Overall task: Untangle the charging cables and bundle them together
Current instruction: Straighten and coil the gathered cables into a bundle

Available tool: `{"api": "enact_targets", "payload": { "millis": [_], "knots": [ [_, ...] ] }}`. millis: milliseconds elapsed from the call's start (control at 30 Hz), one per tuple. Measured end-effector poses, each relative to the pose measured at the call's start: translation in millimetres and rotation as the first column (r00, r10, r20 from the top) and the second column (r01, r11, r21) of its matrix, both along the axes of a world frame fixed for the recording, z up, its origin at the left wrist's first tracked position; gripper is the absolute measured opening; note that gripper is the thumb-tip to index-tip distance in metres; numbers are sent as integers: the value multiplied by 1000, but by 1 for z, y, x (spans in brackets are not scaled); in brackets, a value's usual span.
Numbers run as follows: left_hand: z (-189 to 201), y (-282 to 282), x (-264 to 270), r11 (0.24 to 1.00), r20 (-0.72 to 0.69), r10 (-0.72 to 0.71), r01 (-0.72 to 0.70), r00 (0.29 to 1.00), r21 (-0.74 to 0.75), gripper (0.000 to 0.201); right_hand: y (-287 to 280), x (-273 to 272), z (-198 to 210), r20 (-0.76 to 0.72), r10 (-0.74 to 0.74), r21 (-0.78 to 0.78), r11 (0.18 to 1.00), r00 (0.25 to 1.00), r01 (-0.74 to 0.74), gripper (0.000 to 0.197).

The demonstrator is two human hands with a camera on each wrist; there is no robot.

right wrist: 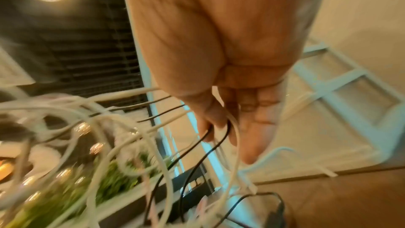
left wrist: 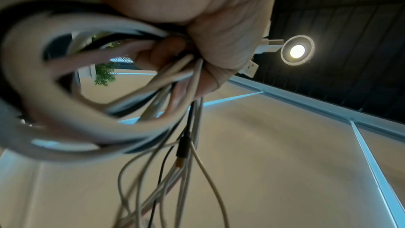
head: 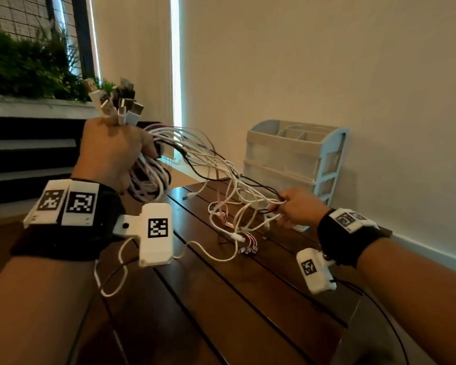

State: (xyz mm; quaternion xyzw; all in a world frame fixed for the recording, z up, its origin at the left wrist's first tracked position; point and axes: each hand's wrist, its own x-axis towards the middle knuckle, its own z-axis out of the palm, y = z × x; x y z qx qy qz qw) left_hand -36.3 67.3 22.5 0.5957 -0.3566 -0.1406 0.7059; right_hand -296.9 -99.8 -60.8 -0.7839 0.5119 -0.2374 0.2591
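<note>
My left hand (head: 111,148) is raised above the table's left end and grips a thick bundle of white, pink and black charging cables (head: 153,180), with their USB plugs (head: 116,104) sticking up out of the fist. The left wrist view shows the fingers (left wrist: 210,44) curled round the coiled cables (left wrist: 65,93). Loose strands (head: 221,164) run rightward and down to my right hand (head: 298,206), which pinches a few white and black strands (right wrist: 228,127) just above the table. Other cable ends (head: 245,246) lie on the wood.
The dark wooden slatted table (head: 248,299) stands against a beige wall. A pale blue drawer organiser (head: 295,159) stands at the table's far right, right behind my right hand. Plants (head: 24,64) fill a ledge at the far left.
</note>
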Motion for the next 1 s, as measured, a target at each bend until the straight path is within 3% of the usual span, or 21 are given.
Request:
{"api": "enact_targets", "payload": {
  "millis": [33, 100, 167, 233, 300, 367, 567, 700, 1000],
  "knots": [
    [-1, 0, 3, 1000, -5, 3, -3, 1000, 17, 21, -3, -10, 0, 177, -47, 75, 997, 983, 34, 21],
    [-5, -1, 5, 998, -4, 2, -2, 1000, 63, 19, -4, -25, 3, 466, -107, 183, 983, 878, 23, 24],
    [-9, -4, 5, 995, 12, 6, -7, 1000, 99, 17, -7, -40, 5, 599, -192, 247, 968, 777, 49, 28],
    [-13, -6, 2, 992, 29, 8, -12, 1000, 124, 17, -11, -53, 5, 586, -268, 260, 956, 765, 136, 19],
    [-15, -9, -2, 991, 34, -5, 0, 999, 136, 17, -8, -64, 0, 497, -300, 264, 946, 815, 187, 6],
    [-16, -12, -6, 990, 29, -21, 17, 999, 137, 19, -3, -74, -9, 456, -328, 286, 934, 827, 213, 9],
    [-17, -13, -12, 989, 69, -14, 4, 997, 147, 19, 2, -96, -40, 592, -493, 476, 852, 637, 218, 24],
    [-13, -9, 1, 988, 19, 40, -42, 999, 147, 20, -16, -118, -47, 551, -570, 407, 821, 609, 401, 18],
    [-15, -9, 10, 979, 19, 70, -72, 997, 188, 20, -44, -174, -25, 516, -685, 442, 727, 513, 526, 28]
  ]
}}
